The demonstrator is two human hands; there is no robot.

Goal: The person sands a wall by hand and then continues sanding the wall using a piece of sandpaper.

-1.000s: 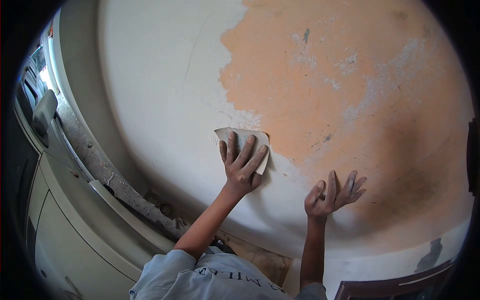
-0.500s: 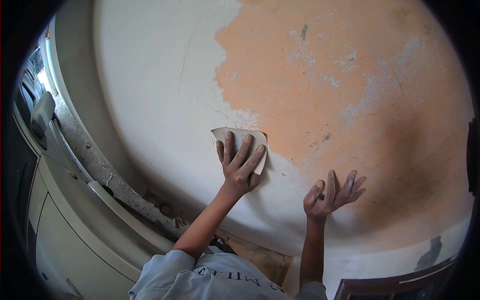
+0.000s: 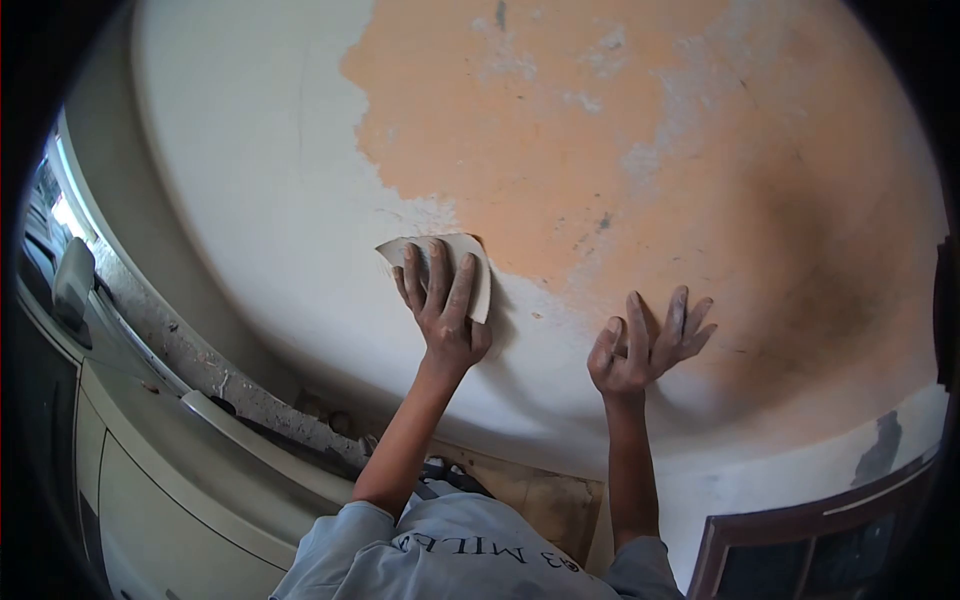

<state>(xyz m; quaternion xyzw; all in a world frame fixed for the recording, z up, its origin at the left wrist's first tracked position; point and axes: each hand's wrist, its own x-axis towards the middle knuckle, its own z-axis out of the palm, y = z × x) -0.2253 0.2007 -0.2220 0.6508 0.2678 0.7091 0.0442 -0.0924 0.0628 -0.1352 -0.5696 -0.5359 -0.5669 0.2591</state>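
Note:
My left hand (image 3: pixel 445 318) holds a bent piece of sandpaper (image 3: pixel 482 282) flat against the wall. Its fingers lie spread over the sheet, and the thumb is by the right edge. The paper covers white wall (image 3: pixel 260 210) just below the ragged border of an orange area (image 3: pixel 560 170). To the right, my right hand (image 3: pixel 645 350) is held up with spread, dusty fingers and nothing in it, over the lower part of the orange area.
A light-coloured vehicle (image 3: pixel 170 490) with a side mirror (image 3: pixel 73 283) stands close on the left. Rough debris lies along a ledge (image 3: pixel 215 375) beside it. A dark-framed window (image 3: pixel 810 550) is at the lower right. Grey scuffs mark the orange surface.
The view has shifted, so the wall and both hands appear further left and higher. The left hand stays on the sandpaper near the same border; the right hand remains spread.

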